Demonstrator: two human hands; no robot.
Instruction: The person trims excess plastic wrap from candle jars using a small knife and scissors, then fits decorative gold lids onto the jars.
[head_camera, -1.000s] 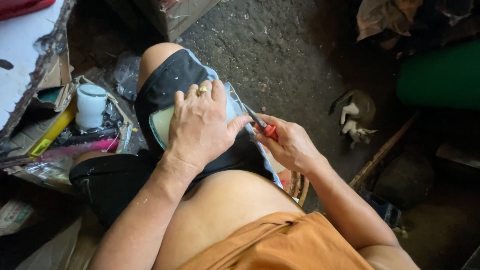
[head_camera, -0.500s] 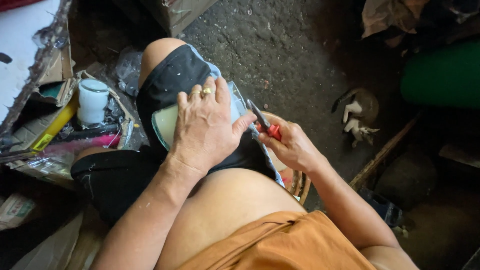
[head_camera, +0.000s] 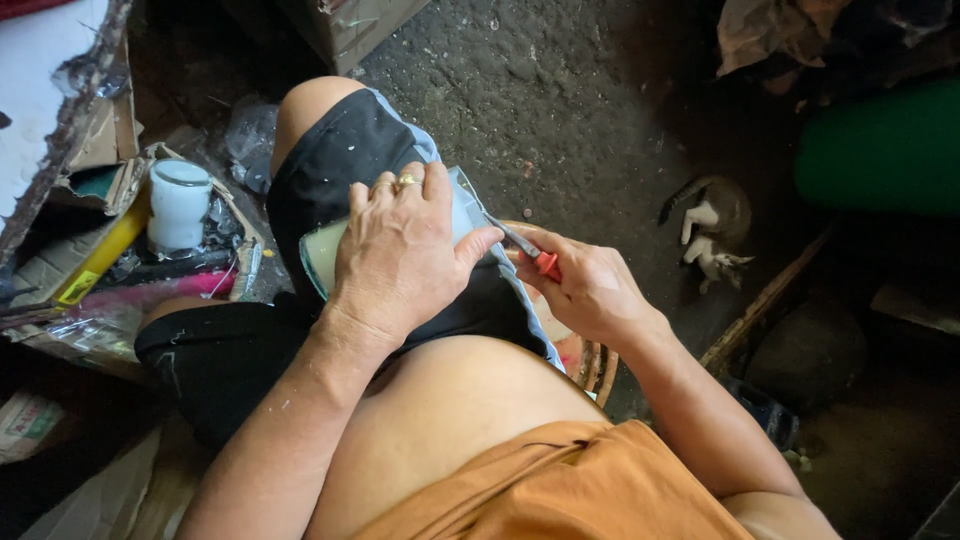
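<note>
Your left hand (head_camera: 400, 255) lies flat, fingers together and pressed down, on a pale, light-green-edged piece (head_camera: 322, 255) resting on your thigh at centre frame. There's a ring on one finger. Most of the piece is hidden under the palm; only its left edge and a light blue strip (head_camera: 470, 215) toward the upper right show. It sits on black cloth (head_camera: 350, 150) over your raised knee.

Your right hand (head_camera: 590, 290), centre-right, is closed around a small cutting tool with a red-orange handle (head_camera: 545, 265). Its thin metal blade points up-left to the right edge of the piece, just beside your left thumb. Fingers are wrapped on the handle, thumb on top.

Handling, as a judgement: the piece looks thin, light and fairly stiff, smooth-faced, so it may skate on the cloth if the palm pressure eases. Hold as you are, flat palm over the middle, thumb back from the cut line. The edge looks like the weak spot; it could chip or tear.

Around it:
- white cylindrical jar (head_camera: 178, 205) at left, among clutter in a cardboard box (head_camera: 100, 150)
- yellow object (head_camera: 100, 258) and pink strip (head_camera: 190, 285) below it
- small cat (head_camera: 715, 235) on the rough dark floor (head_camera: 560, 90), right
- green rounded object (head_camera: 885, 150), upper right
</note>
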